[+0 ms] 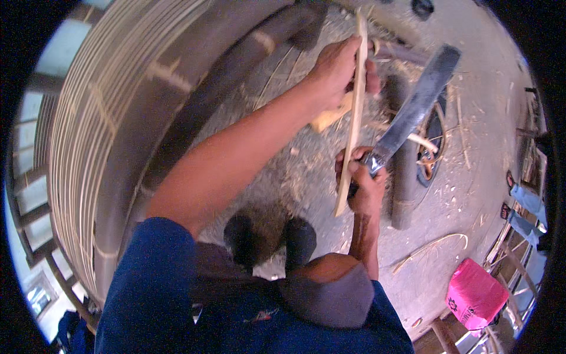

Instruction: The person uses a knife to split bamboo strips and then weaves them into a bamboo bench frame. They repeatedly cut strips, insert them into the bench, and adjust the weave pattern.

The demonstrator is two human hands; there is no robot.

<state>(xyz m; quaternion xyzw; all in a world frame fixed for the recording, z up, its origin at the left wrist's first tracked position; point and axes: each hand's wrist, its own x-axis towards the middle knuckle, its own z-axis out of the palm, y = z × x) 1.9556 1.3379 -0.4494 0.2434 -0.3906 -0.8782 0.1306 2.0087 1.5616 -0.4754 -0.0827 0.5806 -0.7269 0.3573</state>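
Observation:
A long, pale, flat strip of wood or bamboo (355,127) runs upright in front of me, its far end near the top edge. My left hand (339,68) is closed around its upper part. My right hand (367,187) grips the dark handle of a machete (420,101), whose broad blade slants up and away to the right. The thumb and fingers of that same hand also touch the strip's lower end. Blade and strip stand apart above my right hand. A yellow block (331,118) lies on the floor behind the strip, partly hidden by it.
Left of me stands a large brown frame with thin slats (88,147). A thick brown pole (404,194) lies right of my right hand, beside a black-rimmed object (433,150). Shavings litter the floor. A pink bag-like thing (476,293) and another person's legs (527,203) are farther right.

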